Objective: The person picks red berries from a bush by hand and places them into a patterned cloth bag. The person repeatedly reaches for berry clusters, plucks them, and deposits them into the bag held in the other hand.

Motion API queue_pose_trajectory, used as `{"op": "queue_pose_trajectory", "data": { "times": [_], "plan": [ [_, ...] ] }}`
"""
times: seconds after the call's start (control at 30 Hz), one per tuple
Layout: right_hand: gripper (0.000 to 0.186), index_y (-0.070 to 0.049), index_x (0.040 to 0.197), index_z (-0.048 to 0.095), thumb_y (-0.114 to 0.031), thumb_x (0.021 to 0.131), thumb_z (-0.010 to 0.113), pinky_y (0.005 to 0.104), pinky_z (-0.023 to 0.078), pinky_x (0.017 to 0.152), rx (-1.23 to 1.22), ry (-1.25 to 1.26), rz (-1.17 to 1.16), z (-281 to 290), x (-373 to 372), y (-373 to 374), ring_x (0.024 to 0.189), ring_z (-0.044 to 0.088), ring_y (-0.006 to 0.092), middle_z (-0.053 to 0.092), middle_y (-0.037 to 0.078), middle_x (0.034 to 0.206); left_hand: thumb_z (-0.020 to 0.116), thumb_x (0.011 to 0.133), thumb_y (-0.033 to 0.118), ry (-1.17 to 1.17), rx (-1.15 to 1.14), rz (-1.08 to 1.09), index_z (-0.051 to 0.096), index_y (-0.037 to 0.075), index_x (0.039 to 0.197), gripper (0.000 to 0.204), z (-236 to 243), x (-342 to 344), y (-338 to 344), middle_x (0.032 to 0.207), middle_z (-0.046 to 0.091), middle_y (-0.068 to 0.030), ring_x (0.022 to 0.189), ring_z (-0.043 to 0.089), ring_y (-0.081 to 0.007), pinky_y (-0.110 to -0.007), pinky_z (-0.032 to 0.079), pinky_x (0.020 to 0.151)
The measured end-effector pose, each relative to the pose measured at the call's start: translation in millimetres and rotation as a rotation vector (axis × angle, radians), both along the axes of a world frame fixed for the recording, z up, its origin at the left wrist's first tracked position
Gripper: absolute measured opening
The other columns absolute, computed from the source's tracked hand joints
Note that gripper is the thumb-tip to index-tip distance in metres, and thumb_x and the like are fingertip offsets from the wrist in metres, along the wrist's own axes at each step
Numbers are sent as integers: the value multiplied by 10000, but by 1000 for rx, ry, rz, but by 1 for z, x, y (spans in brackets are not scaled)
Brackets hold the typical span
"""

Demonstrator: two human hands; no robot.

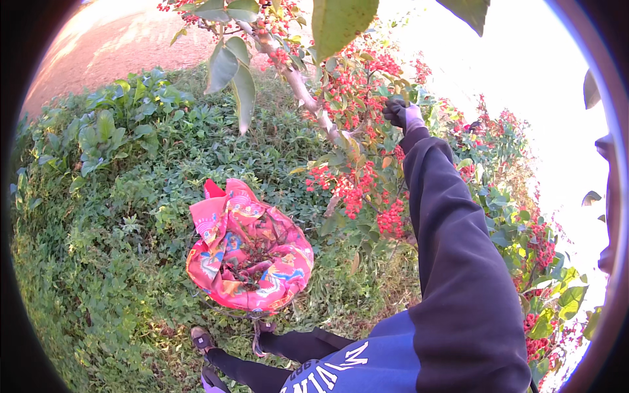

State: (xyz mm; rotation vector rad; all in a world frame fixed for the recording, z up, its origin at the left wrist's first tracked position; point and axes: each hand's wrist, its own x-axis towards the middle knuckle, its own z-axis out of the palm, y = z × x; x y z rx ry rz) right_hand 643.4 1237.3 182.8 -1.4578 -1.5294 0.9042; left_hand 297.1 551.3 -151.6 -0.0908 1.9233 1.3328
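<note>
My right hand (401, 114), in a dark glove with a pale cuff, reaches up into a shrub and is closed on a twig of small red berries (373, 98). The dark sleeve runs from the lower right up to it. More red berry clusters (357, 187) hang just left of the forearm along a pale branch (304, 95). My left hand does not show. Below, on the green ground cover, sits a round basket lined with bright pink patterned cloth (288, 255), with dark twigs and berries inside.
Low green weeds (118, 216) cover the ground on the left, with bare reddish soil (111, 46) beyond. My legs and shoes (200, 338) stand just under the basket. Large leaves (232, 72) hang close to the camera, and more berry bushes (537, 242) line the right.
</note>
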Motion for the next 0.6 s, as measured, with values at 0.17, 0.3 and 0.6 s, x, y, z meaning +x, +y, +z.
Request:
{"op": "queue_pose_trajectory", "data": {
  "times": [0.17,0.3,0.6],
  "plan": [
    [379,-17,1174,518,-239,874,585,258,486,626,-275,216,475,29,17,-25,805,604,143,616,83,1051,469,958,311,35,20,-46,558,-25,1162,403,-18,-1,4,1092,607,-140,968,549,-221,-335,440,861],
    [378,-63,1183,524,-287,883,577,316,496,715,-236,153,173,12,15,1,907,612,169,603,75,1121,468,959,313,44,25,-77,554,-29,1168,410,-27,1,3,1103,605,-150,978,549,-225,-336,437,873],
    [261,-68,1017,594,-296,896,557,321,439,666,-94,114,-63,-31,-2,35,758,574,173,601,29,809,466,961,318,426,-67,-289,504,-42,1238,455,-60,-4,-27,1166,581,-189,1023,550,-244,-332,424,920]
  ]
}}
